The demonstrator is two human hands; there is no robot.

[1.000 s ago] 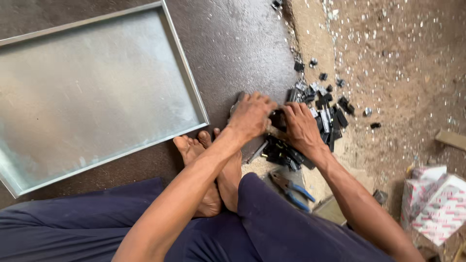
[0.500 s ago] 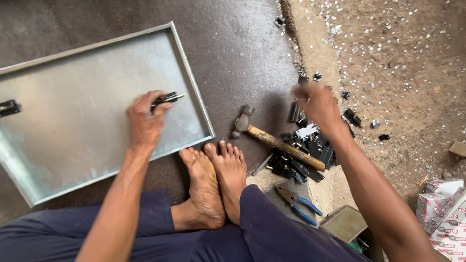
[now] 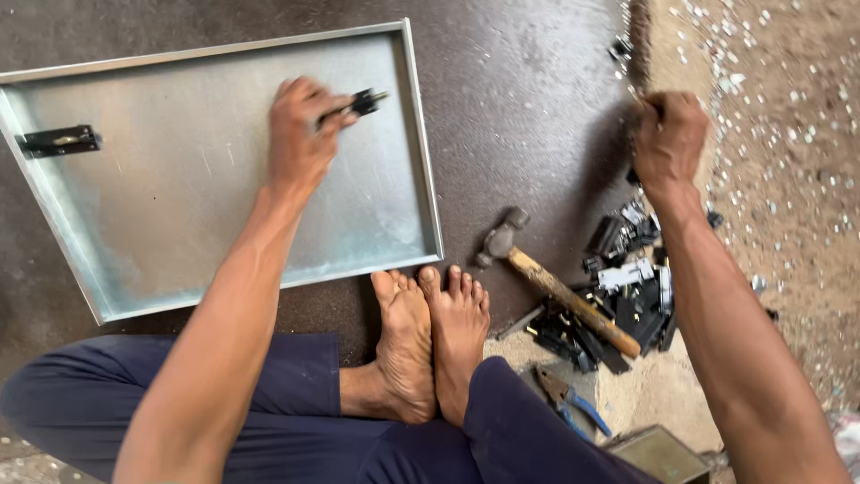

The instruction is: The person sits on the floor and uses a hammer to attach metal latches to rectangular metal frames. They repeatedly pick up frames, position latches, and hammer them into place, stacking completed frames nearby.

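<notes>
Dark floor carries a metal tray [image 3: 179, 224], where the left hand [image 3: 300, 134] grips a black latch [image 3: 365, 100]; the right hand [image 3: 667, 134] is fisted, contents unclear, beyond the hammer [image 3: 555, 287].

Soft daylight, blur around the moving hands

Even, diffuse light falls from above with no hard shadows; only a faint dark patch lies on the floor under the right hand [image 3: 667, 134]. The galvanised metal tray [image 3: 179, 179] gives back a dull, hazy sheen rather than sharp glare, brightest near its lower right corner, and the dark floor above it shows a pale wet-looking gloss. The left hand [image 3: 300, 134] and the small black part [image 3: 365, 101] it holds are smeared by motion, as is the right fist. The hammer [image 3: 555, 287] and bare feet [image 3: 430, 341] read sharper. The sandy ground at right looks slightly washed out.
</notes>
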